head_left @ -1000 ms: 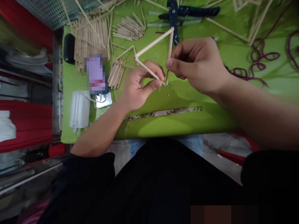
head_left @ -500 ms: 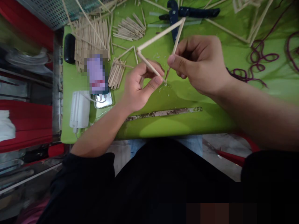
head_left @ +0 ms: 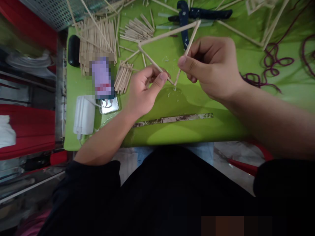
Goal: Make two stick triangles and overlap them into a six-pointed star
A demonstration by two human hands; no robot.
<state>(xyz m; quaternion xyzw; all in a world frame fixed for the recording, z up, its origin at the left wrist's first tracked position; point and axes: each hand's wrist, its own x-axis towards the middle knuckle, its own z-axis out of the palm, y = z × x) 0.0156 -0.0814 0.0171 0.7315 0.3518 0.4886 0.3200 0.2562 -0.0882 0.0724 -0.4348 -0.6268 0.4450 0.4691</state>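
Note:
A four-sided frame of thin wooden sticks [head_left: 169, 33] is held between my two hands above the green table. My left hand [head_left: 147, 87] pinches its lower left stick between thumb and fingers. My right hand [head_left: 209, 67] grips the right stick partway along. The two sticks meet at a corner near the table, just between my hands, and whether they are joined there I cannot tell. Small whitish bits [head_left: 175, 88] lie under that corner. A blue-handled cutter [head_left: 183, 19] lies behind the frame.
Bundles of wooden sticks [head_left: 97, 39] and shorter sticks [head_left: 123, 77] lie at left, near a phone [head_left: 101, 73] and a white power bank [head_left: 84, 114]. A speckled narrow strip [head_left: 177, 118] lies in front; purple cord [head_left: 273, 65] is at right.
The stick frame has opened wider: its upper left corner moved left and up, its top right corner slightly right. My left hand shifted slightly left; the two lower ends now meet.

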